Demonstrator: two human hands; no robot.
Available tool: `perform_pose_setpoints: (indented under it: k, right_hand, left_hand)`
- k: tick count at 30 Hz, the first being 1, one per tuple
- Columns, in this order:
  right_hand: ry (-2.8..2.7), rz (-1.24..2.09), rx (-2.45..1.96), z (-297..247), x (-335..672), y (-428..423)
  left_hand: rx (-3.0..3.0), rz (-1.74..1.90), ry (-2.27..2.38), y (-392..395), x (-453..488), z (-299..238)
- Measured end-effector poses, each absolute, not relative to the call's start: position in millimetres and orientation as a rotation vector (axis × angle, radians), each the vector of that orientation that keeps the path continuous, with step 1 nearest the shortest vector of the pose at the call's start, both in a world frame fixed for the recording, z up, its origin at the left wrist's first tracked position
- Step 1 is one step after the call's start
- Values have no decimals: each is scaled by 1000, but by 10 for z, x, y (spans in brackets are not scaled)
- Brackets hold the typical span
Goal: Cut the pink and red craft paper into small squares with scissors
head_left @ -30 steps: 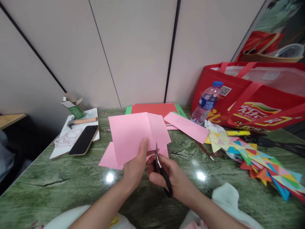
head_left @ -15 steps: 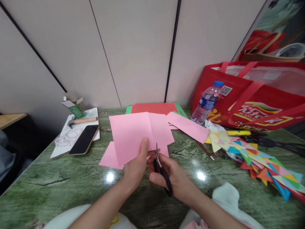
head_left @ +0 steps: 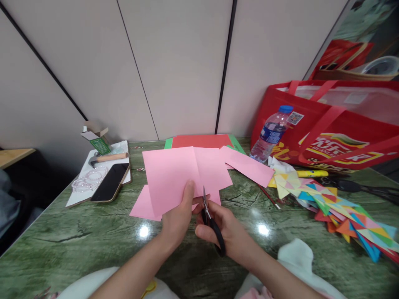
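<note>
Over the worktop's point(head_left: 77, 234) middle, the left hand point(head_left: 177, 221) pinches the pink sheet point(head_left: 171, 176) and the right hand point(head_left: 223, 224) grips the scissors point(head_left: 215, 227) at its near edge, so slipping paper could bring the blades against the left hand.

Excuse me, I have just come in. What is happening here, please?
A person is working at a shiny green table with dark veins. The left grip holds a creased sheet of pink paper by its lower part. The right grip holds metal scissors with black handles, their blades at the sheet's lower edge. Another piece of pink paper lies underneath, and a pink rectangular paper strip lies to the right.
</note>
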State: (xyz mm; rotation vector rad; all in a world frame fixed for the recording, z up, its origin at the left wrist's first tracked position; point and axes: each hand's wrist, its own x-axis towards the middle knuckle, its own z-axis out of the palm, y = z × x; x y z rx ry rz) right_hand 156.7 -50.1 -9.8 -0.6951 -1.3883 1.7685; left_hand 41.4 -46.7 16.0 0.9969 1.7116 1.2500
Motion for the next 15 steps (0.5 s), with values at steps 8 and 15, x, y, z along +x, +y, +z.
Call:
perform_pose_setpoints:
  k: [8, 15]
  right_hand:
    - [-1390, 1738, -718, -101, 1563, -500]
    - [-1398, 1724, -755, -127, 1557, -495]
  left_hand:
    - [964, 1301, 1650, -449, 411, 124]
    - [930, 1322, 1578, -450, 422, 123]
